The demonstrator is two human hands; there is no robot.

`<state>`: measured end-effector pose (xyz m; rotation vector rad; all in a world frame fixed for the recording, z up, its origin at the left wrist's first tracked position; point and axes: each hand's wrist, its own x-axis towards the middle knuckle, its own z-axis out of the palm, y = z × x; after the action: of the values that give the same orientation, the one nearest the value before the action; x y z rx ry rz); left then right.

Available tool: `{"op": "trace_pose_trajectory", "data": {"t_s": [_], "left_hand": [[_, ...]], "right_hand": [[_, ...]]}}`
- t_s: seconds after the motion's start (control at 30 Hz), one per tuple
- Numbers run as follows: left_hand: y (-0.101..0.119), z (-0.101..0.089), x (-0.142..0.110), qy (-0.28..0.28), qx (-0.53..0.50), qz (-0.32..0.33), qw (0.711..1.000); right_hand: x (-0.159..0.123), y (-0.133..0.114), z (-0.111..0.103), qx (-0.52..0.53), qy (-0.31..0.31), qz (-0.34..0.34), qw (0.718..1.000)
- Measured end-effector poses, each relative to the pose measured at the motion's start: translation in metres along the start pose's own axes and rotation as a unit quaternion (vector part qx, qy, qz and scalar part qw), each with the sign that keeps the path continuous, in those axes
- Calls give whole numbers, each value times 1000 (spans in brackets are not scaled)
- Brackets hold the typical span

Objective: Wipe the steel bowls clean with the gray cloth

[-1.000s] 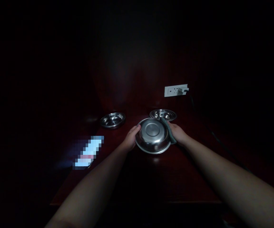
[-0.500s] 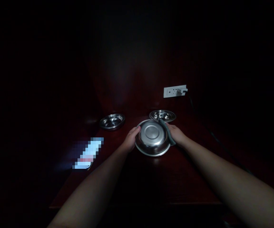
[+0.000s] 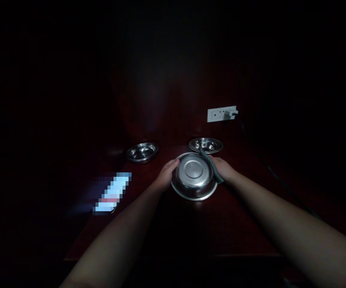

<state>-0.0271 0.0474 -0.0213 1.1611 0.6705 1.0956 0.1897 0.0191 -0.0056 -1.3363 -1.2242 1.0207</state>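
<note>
A shiny steel bowl (image 3: 194, 178) is held tilted over the dark red table, its round base facing me. My left hand (image 3: 166, 175) grips the bowl's left rim, thumb on the outer wall and the other fingers hidden behind it. At the opposite side, my right hand (image 3: 222, 169) is closed on a dark grey-green cloth (image 3: 213, 165), which it presses against the bowl's right rim. Most of the right fingers are hidden behind the cloth and bowl.
A steel bowl (image 3: 143, 153) stands at the back left and a steel dish (image 3: 206, 145) behind the held bowl. A lit, blurred phone-like screen (image 3: 113, 193) lies left of my left arm. On the wall is a socket (image 3: 222, 114) with a plug and trailing cable.
The bowl has shifted very slightly down and right, both hands still on it. The cloth stays at its right rim. The whole view has moved a little.
</note>
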Motion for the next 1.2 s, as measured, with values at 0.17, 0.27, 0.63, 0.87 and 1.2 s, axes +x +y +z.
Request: {"op": "trace_pose_trajectory", "data": {"t_s": [0.17, 0.27, 0.63, 0.87, 1.2], "left_hand": [[1, 2, -1, 3, -3, -2, 1000], [2, 3, 0, -1, -2, -5, 1000], [1, 3, 1, 6, 11, -1, 1000], [1, 4, 1, 24, 31, 4, 999], [1, 6, 1, 20, 47, 7, 999]], "right_hand": [[-1, -1, 0, 6, -7, -5, 1000], [-1, 0, -1, 8, -7, -5, 1000], [-5, -5, 1, 10, 1, 8, 1000], [-6, -6, 2, 33, -20, 1, 999], [-11, -6, 0, 93, -85, -33, 991]]}}
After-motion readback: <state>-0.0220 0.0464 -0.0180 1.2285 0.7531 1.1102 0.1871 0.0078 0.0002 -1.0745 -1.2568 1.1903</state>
